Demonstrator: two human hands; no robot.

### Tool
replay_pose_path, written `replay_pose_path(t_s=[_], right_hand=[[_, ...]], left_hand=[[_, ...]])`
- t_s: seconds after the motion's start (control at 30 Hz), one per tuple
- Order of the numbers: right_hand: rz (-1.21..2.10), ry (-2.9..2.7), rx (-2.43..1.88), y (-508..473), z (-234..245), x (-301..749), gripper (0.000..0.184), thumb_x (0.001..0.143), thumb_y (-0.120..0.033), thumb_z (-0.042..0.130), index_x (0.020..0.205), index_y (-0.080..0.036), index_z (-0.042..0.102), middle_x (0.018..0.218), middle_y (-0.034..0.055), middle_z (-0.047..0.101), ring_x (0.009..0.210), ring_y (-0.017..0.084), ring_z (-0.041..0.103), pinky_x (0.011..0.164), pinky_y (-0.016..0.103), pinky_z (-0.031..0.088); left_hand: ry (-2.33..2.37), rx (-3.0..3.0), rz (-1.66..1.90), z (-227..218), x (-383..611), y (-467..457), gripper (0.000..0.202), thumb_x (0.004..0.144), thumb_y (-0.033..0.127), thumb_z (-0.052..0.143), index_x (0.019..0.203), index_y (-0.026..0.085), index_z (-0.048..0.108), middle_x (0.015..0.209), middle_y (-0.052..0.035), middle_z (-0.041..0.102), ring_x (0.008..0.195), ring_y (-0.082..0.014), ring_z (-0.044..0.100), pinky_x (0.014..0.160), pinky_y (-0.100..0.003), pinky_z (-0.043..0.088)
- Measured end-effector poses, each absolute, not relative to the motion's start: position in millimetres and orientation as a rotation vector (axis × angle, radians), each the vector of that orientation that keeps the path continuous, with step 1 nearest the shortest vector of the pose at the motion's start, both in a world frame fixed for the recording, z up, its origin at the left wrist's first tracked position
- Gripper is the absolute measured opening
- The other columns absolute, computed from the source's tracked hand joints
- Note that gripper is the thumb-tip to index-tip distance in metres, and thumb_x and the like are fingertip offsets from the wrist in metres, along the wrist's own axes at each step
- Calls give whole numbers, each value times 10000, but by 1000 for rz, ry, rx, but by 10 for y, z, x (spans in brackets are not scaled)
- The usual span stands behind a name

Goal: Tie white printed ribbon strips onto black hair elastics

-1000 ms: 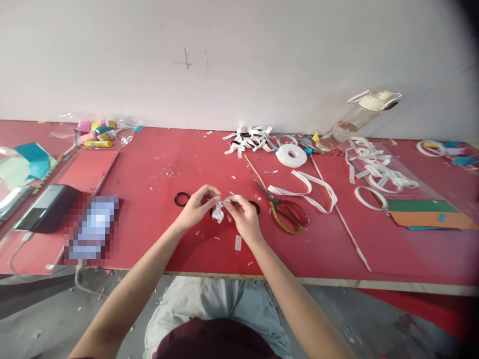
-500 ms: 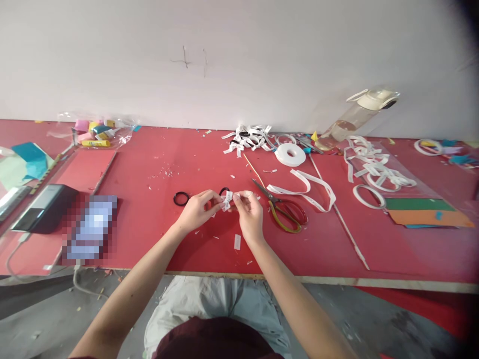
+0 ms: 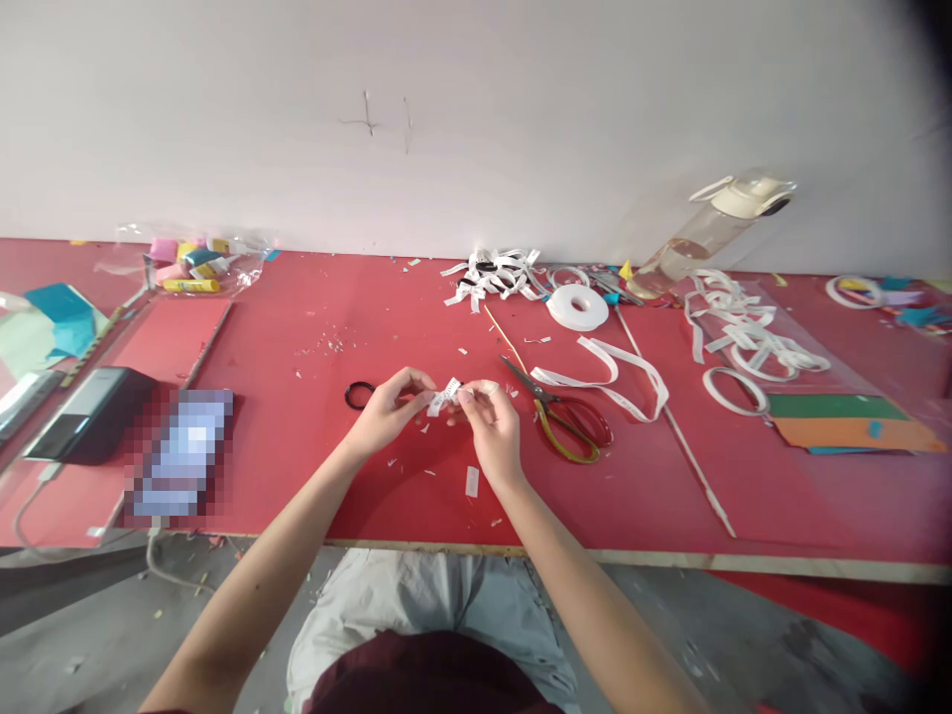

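Observation:
A small white printed ribbon bow [image 3: 444, 398] is held up between my two hands above the red table. My left hand [image 3: 388, 409] pinches its left end with thumb and fingertips. At the other end, my right hand [image 3: 491, 421] has thumb and forefinger closed on the ribbon. Only a speck of black shows by the right fingertips; the rest of that dark loop is hidden. A black hair tie [image 3: 360, 396] lies just left of my left hand. Right of my right hand are scissors [image 3: 557, 412] with yellow and red handles, and a cut length of printed ribbon [image 3: 632, 392].
A pile of ribbon bows [image 3: 495, 276] and a white ribbon roll [image 3: 577, 307] sit toward the wall. Farther right are a leaning bottle [image 3: 714, 233], loose ribbon [image 3: 744, 322] and coloured paper [image 3: 840, 409]. A phone [image 3: 182, 451] and power bank [image 3: 85, 412] lie left.
The bow has turned and stretches slantwise between my fingers. The black loop that stood above it has dropped mostly out of sight. My left hand has shifted slightly left.

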State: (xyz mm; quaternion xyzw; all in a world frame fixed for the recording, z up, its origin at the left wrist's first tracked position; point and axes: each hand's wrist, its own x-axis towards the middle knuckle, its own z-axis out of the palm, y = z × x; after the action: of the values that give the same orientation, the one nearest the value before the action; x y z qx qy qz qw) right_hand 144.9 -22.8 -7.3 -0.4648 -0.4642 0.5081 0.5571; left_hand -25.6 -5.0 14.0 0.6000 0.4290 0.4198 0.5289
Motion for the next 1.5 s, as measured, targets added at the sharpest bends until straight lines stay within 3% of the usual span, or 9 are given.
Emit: replay_pose_path(t_s=[0.17, 0.37, 0.67, 0.9, 1.07, 1.23, 1.5], right_hand=[[1241, -1093, -1104, -228, -53, 1440, 389, 785, -501, 733, 997, -211, 585, 1027, 67, 641, 921, 195, 638, 626, 266, 576], [1217, -1105, -1114, -208, -99, 1453, 359, 791, -467, 735, 986, -201, 594, 987, 67, 665, 867, 181, 641, 610, 254, 559], [1289, -1061, -1116, -220, -66, 1454, 299, 769, -421, 753, 905, -188, 623, 936, 55, 665, 818, 173, 637, 648, 277, 556], [1224, -1085, -1128, -234, -127, 1439, 277, 779, -385, 730, 817, -195, 532, 776, -1, 594, 679, 128, 597, 626, 254, 531], [1217, -1140, -1114, -227, -171, 1440, 308, 795, -448, 727, 879, -193, 576, 913, 39, 624, 786, 154, 618, 591, 239, 549], [1159, -1163, -1105, -228, -166, 1445, 283, 823, -440, 710, 904, -191, 600, 905, 29, 637, 653, 114, 590, 541, 233, 533], [1086, -1201, -1104, -254, -157, 1444, 269, 844, -433, 680, 928, -198, 579, 909, 30, 635, 657, 117, 610, 546, 237, 542]], left_hand=[[999, 1402, 990, 167, -247, -52, 210, 921, 377, 606, 906, 169, 583, 766, -2, 603, 637, -109, 590, 649, -258, 496], [1027, 1340, 977, 118, -252, -18, 272, 885, 421, 645, 984, 168, 629, 773, -13, 646, 668, -124, 596, 674, -266, 493], [1052, 1464, 889, 107, -274, -29, 283, 897, 440, 620, 916, 166, 690, 819, -45, 684, 733, -154, 602, 707, -283, 454], [1129, 1628, 833, 94, -244, -30, 234, 904, 385, 607, 849, 169, 679, 790, -35, 675, 721, -154, 581, 699, -270, 442], [1152, 1594, 857, 98, -250, -30, 254, 912, 406, 588, 868, 171, 673, 801, -30, 679, 739, -155, 588, 702, -265, 441], [1104, 1530, 855, 142, -270, -41, 269, 904, 423, 600, 853, 165, 656, 774, -17, 652, 711, -139, 574, 695, -259, 443], [1071, 1540, 853, 139, -265, -45, 268, 910, 421, 590, 872, 165, 658, 778, -25, 657, 692, -139, 579, 676, -261, 449]])
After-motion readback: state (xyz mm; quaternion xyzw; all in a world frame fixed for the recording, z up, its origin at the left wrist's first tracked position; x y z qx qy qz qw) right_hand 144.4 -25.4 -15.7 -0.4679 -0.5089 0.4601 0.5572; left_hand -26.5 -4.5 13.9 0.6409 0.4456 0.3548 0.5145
